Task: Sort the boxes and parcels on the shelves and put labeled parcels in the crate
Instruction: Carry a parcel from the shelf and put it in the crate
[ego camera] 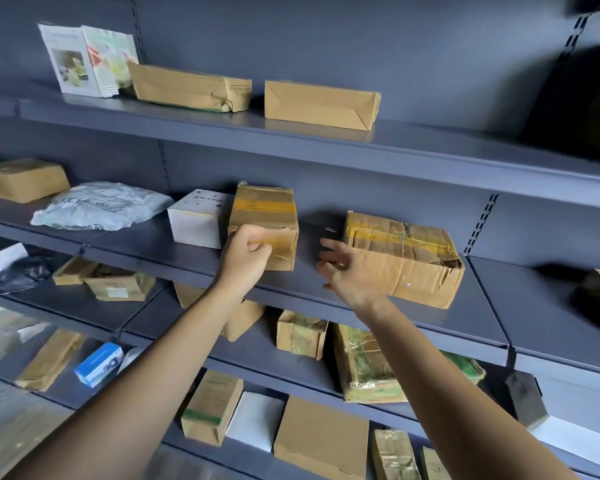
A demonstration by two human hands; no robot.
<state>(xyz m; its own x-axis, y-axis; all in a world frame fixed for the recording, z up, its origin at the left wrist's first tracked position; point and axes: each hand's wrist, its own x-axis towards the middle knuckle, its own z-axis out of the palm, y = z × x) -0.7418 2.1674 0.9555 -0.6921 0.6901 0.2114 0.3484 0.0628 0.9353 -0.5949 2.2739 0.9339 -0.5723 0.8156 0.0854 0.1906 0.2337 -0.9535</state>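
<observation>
Centre frame, middle shelf [146, 244]: left hand [246, 252] curls round the front of the small taped box [264, 213]; right hand [347, 271] spread, holding nothing, at the left end of the large taped box [409, 261]. Best to rotate the small box slowly, checking each face for a label

Both arms extended forward; left hand [246, 252] fingers curled, gripping taped box [267, 209]; right hand [349, 271] fingers loosely spread
</observation>
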